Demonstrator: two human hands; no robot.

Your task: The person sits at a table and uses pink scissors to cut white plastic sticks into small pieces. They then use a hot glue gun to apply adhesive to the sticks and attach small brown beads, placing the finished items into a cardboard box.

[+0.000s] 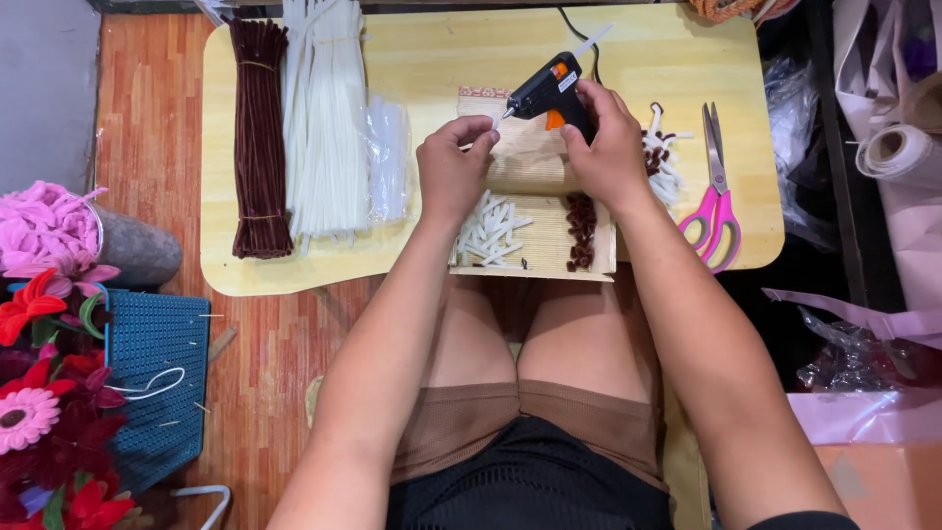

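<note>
A low pale wooden table [442, 59] stands on a reddish plank floor [147, 128], with fabric flowers [44, 393] at eight o'clock and pink-handled scissors [716, 196] at three o'clock. Bundles of brown pipe cleaners [258, 137] and white pipe cleaners [324, 118] lie at ten o'clock. At the table's centre, the right hand [608, 157] is wrapped around a black glue gun [547, 93] with an orange trigger, nozzle pointing toward nine o'clock. The left hand [451, 172] pinches a small white piece [488, 126] just beside the nozzle, above a wooden tray [540, 236] of cut bits.
</note>
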